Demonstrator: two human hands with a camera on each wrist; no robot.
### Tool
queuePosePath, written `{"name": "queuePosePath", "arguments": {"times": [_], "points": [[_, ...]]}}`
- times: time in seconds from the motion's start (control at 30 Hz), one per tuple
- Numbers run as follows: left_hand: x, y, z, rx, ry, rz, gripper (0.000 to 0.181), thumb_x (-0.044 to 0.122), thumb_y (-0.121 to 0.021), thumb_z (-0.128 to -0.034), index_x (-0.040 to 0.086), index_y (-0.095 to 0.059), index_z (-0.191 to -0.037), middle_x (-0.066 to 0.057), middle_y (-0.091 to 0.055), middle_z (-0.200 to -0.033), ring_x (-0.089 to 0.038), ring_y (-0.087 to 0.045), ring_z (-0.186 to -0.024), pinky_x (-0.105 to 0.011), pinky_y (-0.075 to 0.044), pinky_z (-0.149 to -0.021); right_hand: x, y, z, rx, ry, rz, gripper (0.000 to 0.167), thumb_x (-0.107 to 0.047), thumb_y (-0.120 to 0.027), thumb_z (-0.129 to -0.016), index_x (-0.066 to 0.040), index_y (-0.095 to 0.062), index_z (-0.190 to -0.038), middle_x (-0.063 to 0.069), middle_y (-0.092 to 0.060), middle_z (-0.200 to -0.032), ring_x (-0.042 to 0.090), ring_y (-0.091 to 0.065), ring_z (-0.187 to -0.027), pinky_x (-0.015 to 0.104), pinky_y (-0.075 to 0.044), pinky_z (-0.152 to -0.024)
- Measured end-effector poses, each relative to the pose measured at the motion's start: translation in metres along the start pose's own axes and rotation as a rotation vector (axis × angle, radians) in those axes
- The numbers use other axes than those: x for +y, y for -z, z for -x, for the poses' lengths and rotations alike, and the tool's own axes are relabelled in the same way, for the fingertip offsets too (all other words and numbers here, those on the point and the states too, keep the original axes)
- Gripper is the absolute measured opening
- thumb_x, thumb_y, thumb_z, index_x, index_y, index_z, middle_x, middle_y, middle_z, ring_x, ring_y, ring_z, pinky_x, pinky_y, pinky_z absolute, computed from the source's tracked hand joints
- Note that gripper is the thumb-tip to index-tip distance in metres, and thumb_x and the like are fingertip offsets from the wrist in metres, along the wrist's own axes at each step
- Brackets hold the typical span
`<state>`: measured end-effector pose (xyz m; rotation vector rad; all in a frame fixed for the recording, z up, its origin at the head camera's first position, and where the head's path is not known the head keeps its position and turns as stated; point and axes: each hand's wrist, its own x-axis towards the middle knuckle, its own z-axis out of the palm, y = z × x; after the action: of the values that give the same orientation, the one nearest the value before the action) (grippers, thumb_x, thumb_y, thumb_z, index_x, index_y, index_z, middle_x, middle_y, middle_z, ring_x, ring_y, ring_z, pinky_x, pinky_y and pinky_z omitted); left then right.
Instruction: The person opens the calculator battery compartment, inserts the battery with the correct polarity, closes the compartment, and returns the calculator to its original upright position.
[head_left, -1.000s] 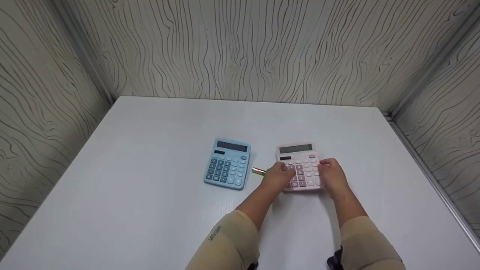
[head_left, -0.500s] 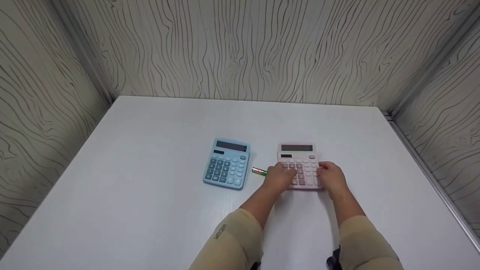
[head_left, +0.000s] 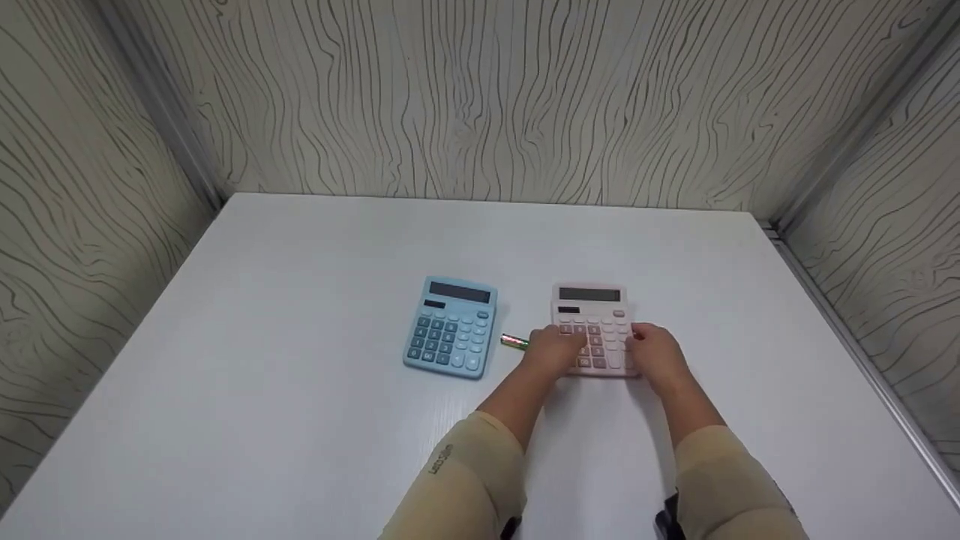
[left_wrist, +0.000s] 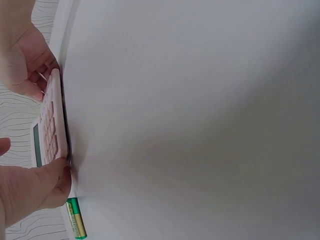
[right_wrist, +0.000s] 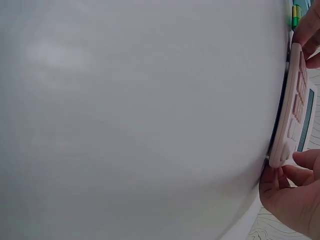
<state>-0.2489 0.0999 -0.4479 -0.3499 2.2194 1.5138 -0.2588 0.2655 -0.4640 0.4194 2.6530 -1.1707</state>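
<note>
A pink calculator (head_left: 590, 306) lies face up on the white table, its screen end toward the back wall. My left hand (head_left: 553, 349) grips its left edge, the thumb over the keys. On the opposite side my right hand (head_left: 657, 352) holds the right edge; in the right wrist view its thumb is above the calculator (right_wrist: 292, 117) and the fingers are at the side near the table. A green and gold battery (left_wrist: 76, 218) lies just left of my left hand, partly hidden by it in the head view.
A blue calculator (head_left: 451, 327) lies face up to the left of the battery, slightly turned. Behind the white table (head_left: 300, 285) stands a wood-grain patterned wall (head_left: 465, 105), with similar panels at both sides.
Between my hands the pink calculator has turned slightly clockwise and shifted a little toward the back, so it lies straighter. The blue calculator and battery have stayed in place.
</note>
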Motion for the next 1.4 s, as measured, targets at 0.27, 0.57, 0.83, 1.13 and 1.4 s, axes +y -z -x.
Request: {"name": "queuePosePath", "arguments": {"times": [0.27, 0.57, 0.83, 1.13, 1.4], "points": [[0.0, 0.011, -0.001, -0.012, -0.006, -0.009, 0.061, 0.043, -0.049, -0.09, 0.011, -0.036, -0.139, -0.01, -0.033, -0.144, -0.031, -0.036, -0.129, -0.048, -0.034, -0.1, -0.006, 0.003, 0.002, -0.044, 0.01, 0.067, 0.048, -0.018, -0.036, -0.097, 0.006, -0.028, -0.138, 0.028, -0.033, -0.138, 0.042, -0.026, -0.13, 0.05, -0.024, -0.105], [0.005, 0.047, 0.001, 0.013, -0.08, -0.086, 0.055, 0.042, -0.05, -0.0884, 0.016, -0.042, -0.136, -0.007, -0.041, -0.14, -0.027, -0.041, -0.126, -0.045, -0.038, -0.097, -0.019, 0.008, 0.004, 0.008, 0.074, 0.171, 0.049, -0.018, -0.036, -0.097, 0.008, -0.028, -0.137, 0.029, -0.04, -0.13, 0.042, -0.037, -0.122, 0.05, -0.03, -0.101], [0.002, 0.093, 0.002, 0.034, -0.144, -0.028, 0.046, 0.038, -0.047, -0.0912, 0.016, -0.047, -0.131, -0.006, -0.047, -0.134, -0.025, -0.044, -0.123, -0.044, -0.038, -0.097, -0.035, 0.001, 0.009, 0.098, 0.218, 0.282, 0.047, -0.019, -0.039, -0.097, 0.008, -0.033, -0.135, 0.027, -0.045, -0.123, 0.042, -0.04, -0.119, 0.051, -0.032, -0.1], [-0.013, 0.13, 0.002, 0.083, -0.209, -0.058, 0.041, 0.034, -0.046, -0.0923, 0.012, -0.05, -0.127, -0.006, -0.052, -0.126, -0.024, -0.047, -0.118, -0.041, -0.039, -0.096, -0.06, -0.016, 0.019, 0.096, 0.29, 0.286, 0.048, -0.021, -0.043, -0.096, 0.003, -0.034, -0.137, 0.022, -0.045, -0.125, 0.038, -0.04, -0.121, 0.047, -0.032, -0.101], [-0.026, 0.155, -0.002, 0.152, -0.177, -0.088, 0.043, 0.033, -0.045, -0.0921, 0.012, -0.048, -0.13, -0.008, -0.049, -0.13, -0.025, -0.045, -0.12, -0.041, -0.036, -0.099, -0.083, -0.048, 0.033, 0.089, 0.393, 0.244, 0.044, -0.019, -0.05, -0.094, -0.003, -0.043, -0.133, 0.016, -0.051, -0.119, 0.031, -0.048, -0.115, 0.044, -0.038, -0.098]]}}
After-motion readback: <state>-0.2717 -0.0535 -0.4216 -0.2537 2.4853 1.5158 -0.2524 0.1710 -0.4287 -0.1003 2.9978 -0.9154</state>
